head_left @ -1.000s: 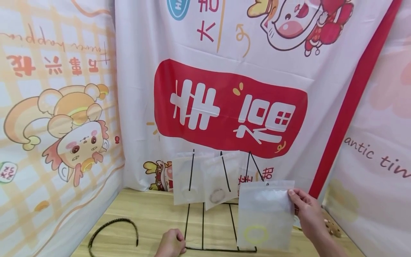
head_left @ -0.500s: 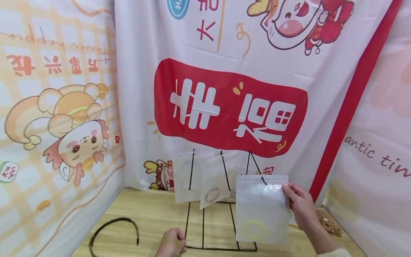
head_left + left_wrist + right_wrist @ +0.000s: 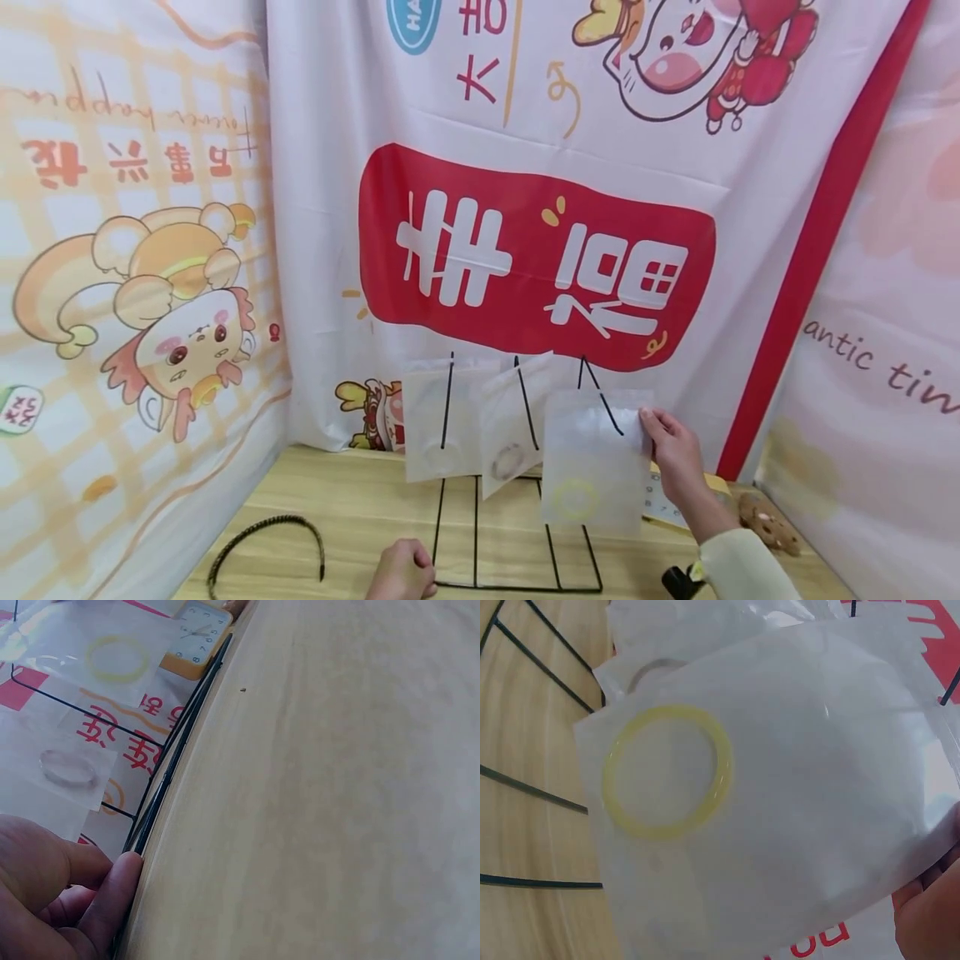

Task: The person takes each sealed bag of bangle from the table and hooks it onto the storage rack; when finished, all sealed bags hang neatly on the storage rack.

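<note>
My right hand (image 3: pixel 678 454) pinches the right edge of a translucent zip bag (image 3: pixel 600 467) near its top corner. Inside the bag lies a yellow bangle (image 3: pixel 667 714). A prong of the black wire display rack (image 3: pixel 517 588) runs through the bag's top, its tip sticking out in front. On the rack's other prongs hang a left zip bag (image 3: pixel 423 417) and a tilted middle zip bag (image 3: pixel 502 425), each with a pale ring-shaped bangle inside. Low at the rack's front left corner, my left hand (image 3: pixel 402 571) holds the base wire between thumb and fingers.
A dark braided headband (image 3: pixel 262 523) lies on the wooden table (image 3: pixel 352 500) at left. Behind my right arm stand a yellow-framed clock (image 3: pixel 196 637) and a small brown bear-like figure (image 3: pixel 771 523). Printed cloths (image 3: pixel 322 250) enclose the back and sides.
My right hand has moved the bag with the yellow bangle back and up along the prong, a little to the left. My left hand stays at the rack's corner.
</note>
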A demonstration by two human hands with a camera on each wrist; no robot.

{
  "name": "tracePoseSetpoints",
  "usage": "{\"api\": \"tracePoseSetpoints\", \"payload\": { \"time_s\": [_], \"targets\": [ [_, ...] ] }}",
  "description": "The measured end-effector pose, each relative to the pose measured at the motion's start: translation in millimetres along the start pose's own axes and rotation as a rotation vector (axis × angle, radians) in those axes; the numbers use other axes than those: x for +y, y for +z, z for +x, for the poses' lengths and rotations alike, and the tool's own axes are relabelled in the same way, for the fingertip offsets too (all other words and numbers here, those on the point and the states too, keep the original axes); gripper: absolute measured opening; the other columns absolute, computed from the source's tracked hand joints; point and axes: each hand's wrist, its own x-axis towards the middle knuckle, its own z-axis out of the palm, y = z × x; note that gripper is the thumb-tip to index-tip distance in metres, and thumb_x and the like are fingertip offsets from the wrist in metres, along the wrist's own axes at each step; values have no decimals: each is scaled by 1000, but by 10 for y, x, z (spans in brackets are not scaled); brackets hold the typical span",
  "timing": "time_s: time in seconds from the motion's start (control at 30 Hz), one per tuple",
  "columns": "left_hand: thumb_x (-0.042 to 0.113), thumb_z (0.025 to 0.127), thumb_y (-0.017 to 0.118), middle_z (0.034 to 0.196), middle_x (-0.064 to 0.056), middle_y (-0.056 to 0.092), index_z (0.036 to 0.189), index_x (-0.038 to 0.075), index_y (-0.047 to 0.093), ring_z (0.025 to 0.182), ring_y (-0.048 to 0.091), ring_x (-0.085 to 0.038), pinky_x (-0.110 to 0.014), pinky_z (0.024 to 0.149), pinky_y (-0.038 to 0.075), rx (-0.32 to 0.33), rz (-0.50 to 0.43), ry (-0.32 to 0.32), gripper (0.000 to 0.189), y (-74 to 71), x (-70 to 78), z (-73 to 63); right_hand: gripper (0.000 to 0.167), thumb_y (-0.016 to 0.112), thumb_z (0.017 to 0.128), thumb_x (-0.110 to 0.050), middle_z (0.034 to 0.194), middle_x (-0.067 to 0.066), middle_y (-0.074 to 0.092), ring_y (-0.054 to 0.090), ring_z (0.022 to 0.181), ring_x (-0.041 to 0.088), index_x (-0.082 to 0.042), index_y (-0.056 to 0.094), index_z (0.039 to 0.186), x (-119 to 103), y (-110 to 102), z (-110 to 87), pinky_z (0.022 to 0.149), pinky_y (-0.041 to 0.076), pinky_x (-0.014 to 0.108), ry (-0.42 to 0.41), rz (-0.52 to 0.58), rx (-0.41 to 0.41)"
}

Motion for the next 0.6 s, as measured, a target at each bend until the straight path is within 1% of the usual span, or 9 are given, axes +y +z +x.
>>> {"api": "tracePoseSetpoints", "payload": {
  "time_s": [0.1,0.27,0.37,0.47,0.6],
  "targets": [
    [-10,71,61,70,-5,53,68,5,54,55,62,-10,-22,50,52,-2,-1,4,16,3,-3,2,70,53,90,-59,141,12,44,40,128,30,-10,48,140,-15,45,103,114,33,47,-4,-2,40],
    [-10,71,61,70,-6,53,69,5,53,55,62,-10,-23,50,52,-1,-2,3,17,13,0,1,69,56,88,-60,139,11,48,39,128,29,-12,53,137,-50,92,263,115,31,48,-12,-21,108],
    [-10,71,61,70,-5,53,69,5,53,55,62,-10,-23,51,53,-10,-5,1,17,13,5,0,68,59,87,-59,140,10,49,39,129,30,-13,55,137,-52,111,337,115,30,51,-4,-11,152],
    [-9,71,62,69,-5,54,69,5,53,55,62,-10,-24,51,53,-6,4,-1,17,13,9,-7,69,61,85,-59,140,10,51,41,129,28,-13,57,136,-61,146,409,115,31,50,15,12,175],
    [-8,71,62,69,-5,53,68,5,53,55,62,-10,-24,51,52,10,12,-6,17,14,11,-14,69,61,84,-59,140,9,51,42,128,27,-13,57,136,-105,205,481,114,34,47,35,33,178]
  ]
}}
